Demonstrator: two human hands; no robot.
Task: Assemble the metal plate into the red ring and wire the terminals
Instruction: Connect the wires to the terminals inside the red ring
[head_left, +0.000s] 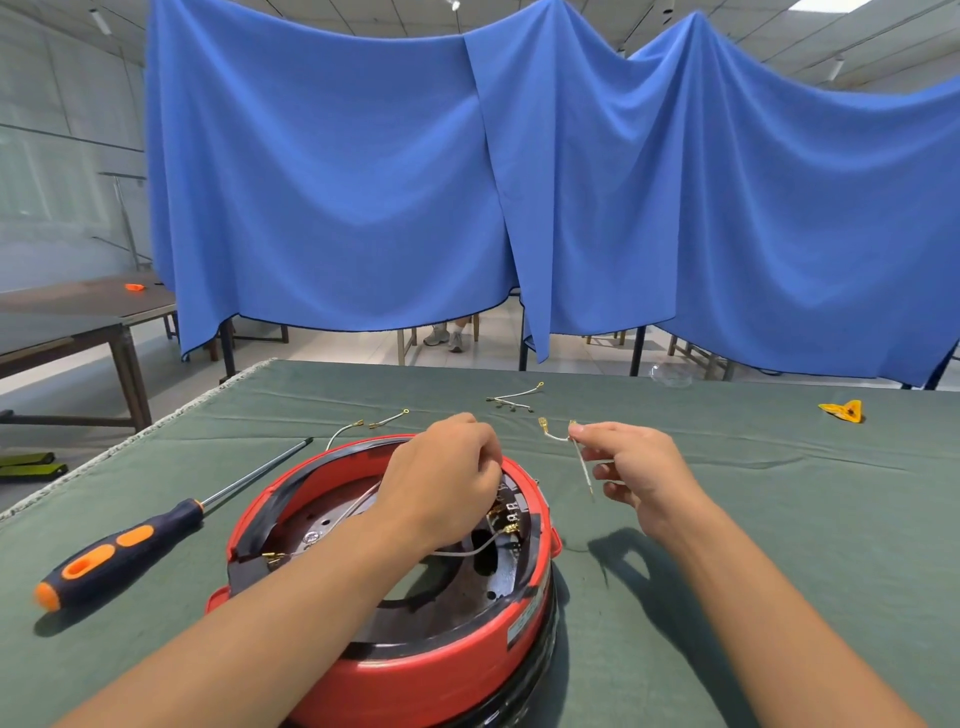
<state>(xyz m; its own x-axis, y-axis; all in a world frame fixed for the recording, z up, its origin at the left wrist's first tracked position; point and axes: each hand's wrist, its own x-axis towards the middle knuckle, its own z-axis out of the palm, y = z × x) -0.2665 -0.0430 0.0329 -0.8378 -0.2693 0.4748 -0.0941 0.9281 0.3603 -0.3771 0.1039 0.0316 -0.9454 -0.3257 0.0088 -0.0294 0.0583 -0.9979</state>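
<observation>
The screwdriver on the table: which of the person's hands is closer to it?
Left. The left hand is over the red ring, just right of the screwdriver. The right hand, pinching a wire, is farther right, beyond the ring.

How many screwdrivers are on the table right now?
1. The screwdriver lies on the green table cover, left of the red ring, handle toward the person. Others may be hidden behind the arms.

Ring (415, 660) at table (779, 519) centre, plate (337, 514) inside it, screwdriver (124, 551) at nine o'clock, loose wires (514, 397) at twelve.
</observation>
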